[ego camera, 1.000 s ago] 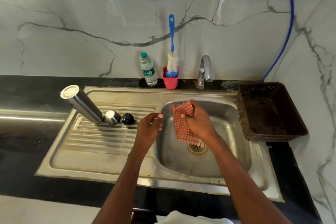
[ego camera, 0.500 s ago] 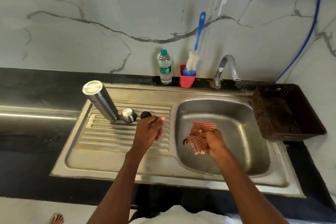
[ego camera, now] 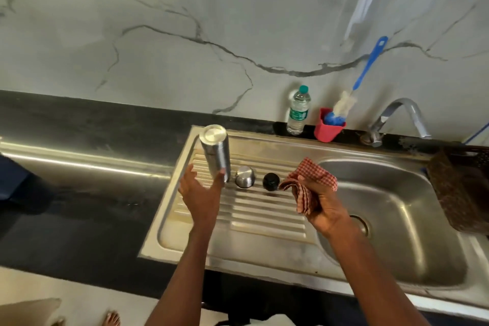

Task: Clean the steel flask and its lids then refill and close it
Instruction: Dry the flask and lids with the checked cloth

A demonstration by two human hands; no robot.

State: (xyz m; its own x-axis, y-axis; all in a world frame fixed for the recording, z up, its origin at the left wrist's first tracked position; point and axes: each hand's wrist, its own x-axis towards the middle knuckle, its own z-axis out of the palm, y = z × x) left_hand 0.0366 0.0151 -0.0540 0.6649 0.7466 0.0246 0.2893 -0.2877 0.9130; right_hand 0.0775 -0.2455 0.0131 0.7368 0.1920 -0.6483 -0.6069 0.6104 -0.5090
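Flask (ego camera: 214,152) upturned on drainboard: left hand (ego camera: 199,190) spread, should wrap low (tips easily); right hand (ego camera: 321,200) clutches cloth (ego camera: 307,185).

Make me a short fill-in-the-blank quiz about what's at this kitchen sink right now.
1. The right hand grips a checked ____.
2. The steel flask stands upside down on the ____.
3. The small lid beside the steel lid is coloured ____.
4. The blue-handled brush stands in a ____ cup.

Missing words: cloth; drainboard; black; red
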